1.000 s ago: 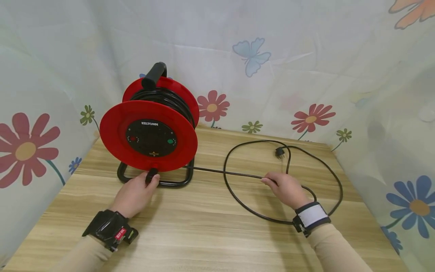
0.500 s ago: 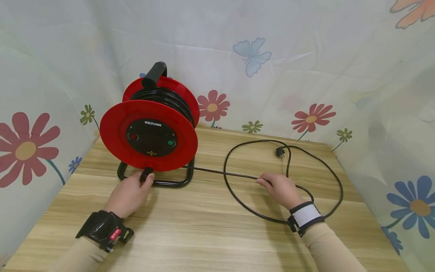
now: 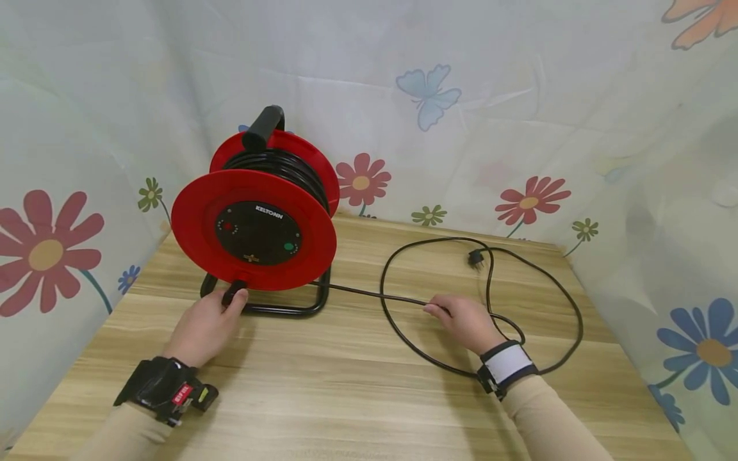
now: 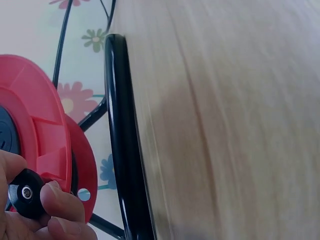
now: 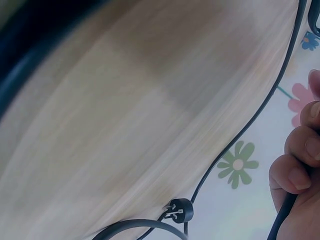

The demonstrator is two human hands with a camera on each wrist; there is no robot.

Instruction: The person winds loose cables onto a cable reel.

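A red cable reel (image 3: 193,234) with a black centre plate stands on its black tube frame (image 3: 288,311) at the left of the table. My left hand (image 3: 202,330) grips the black crank knob (image 3: 234,292) low on the disc's front; in the left wrist view, thumb and fingers wrap the knob (image 4: 27,194). A black cable (image 3: 357,291) runs from the reel to my right hand (image 3: 467,323), which holds it in curled fingers (image 5: 295,170). Beyond that hand the cable lies in loose loops, its plug (image 3: 475,258) resting near the back.
The wooden table (image 3: 323,390) is bordered by a pale curtain (image 3: 369,77) printed with flowers and a butterfly. A carrying handle (image 3: 264,128) tops the reel. Cable loops spread over the table's right half, around and under the right forearm.
My left hand has carried the crank knob leftward, and the front disc has turned clockwise. My right hand has shifted left towards the reel with the cable; the plug stays put.
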